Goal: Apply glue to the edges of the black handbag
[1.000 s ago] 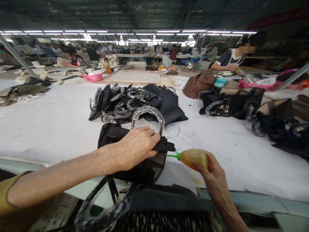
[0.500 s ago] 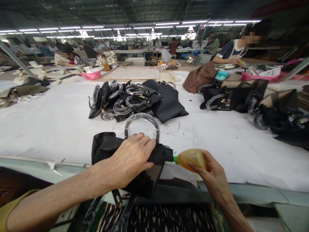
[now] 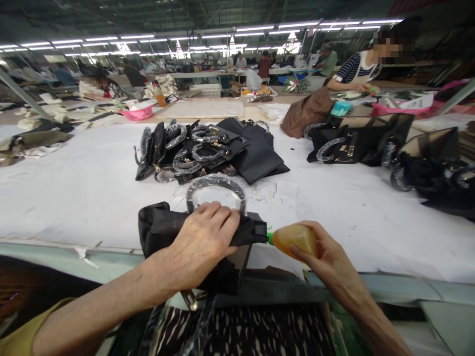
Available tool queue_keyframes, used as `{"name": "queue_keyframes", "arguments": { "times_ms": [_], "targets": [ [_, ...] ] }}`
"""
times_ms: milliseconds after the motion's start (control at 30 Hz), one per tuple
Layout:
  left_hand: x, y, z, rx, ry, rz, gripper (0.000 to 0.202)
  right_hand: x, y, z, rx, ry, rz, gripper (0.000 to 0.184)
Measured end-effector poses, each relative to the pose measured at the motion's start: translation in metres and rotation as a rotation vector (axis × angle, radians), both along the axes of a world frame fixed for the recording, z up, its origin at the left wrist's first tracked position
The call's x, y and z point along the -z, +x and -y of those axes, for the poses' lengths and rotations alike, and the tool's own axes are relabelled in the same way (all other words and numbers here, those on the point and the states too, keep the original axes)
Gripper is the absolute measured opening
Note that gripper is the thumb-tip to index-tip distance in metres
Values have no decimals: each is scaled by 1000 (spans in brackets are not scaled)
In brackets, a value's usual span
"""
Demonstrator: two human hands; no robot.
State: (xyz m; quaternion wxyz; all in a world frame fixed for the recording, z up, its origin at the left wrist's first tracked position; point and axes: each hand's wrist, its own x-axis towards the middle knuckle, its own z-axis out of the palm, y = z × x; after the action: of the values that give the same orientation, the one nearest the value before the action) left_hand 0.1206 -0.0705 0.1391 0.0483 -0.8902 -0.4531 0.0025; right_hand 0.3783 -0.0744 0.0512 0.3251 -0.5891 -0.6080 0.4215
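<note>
A black handbag (image 3: pixel 163 228) lies at the near edge of the white-covered table (image 3: pixel 74 193). Its plastic-wrapped round handle (image 3: pixel 216 185) points away from me. My left hand (image 3: pixel 202 242) presses down on the bag's top, fingers curled over its edge. My right hand (image 3: pixel 326 254) grips a small amber squeeze bottle (image 3: pixel 295 237) with a green nozzle. The nozzle tip touches the bag's right end.
A pile of black handbags (image 3: pixel 211 151) with wrapped handles lies further back at the centre. More black bags (image 3: pixel 356 143) and a brown bag (image 3: pixel 308 116) sit to the right. A person in a striped top (image 3: pixel 352 71) works at the far right. A pink basin (image 3: pixel 139 113) stands at the back left.
The bag and both hands have settled slightly lower and closer to me. The bottle's nozzle has moved in against the bag's right end.
</note>
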Motion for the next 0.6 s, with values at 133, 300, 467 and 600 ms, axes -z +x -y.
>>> {"name": "queue_keyframes", "arguments": {
  "times_ms": [133,300,467,600],
  "targets": [
    [9,-1,2,19,120,35,42,6,2,-2,8,8,-2,37],
    [19,-1,4,27,215,98,47,11,3,-5,16,9,28,39],
    [24,1,8,36,239,138,51,9,2,-7,-12,-10,26,37],
    [28,1,11,29,243,162,57,8,5,-10,-17,-24,-4,34]
  ]
}}
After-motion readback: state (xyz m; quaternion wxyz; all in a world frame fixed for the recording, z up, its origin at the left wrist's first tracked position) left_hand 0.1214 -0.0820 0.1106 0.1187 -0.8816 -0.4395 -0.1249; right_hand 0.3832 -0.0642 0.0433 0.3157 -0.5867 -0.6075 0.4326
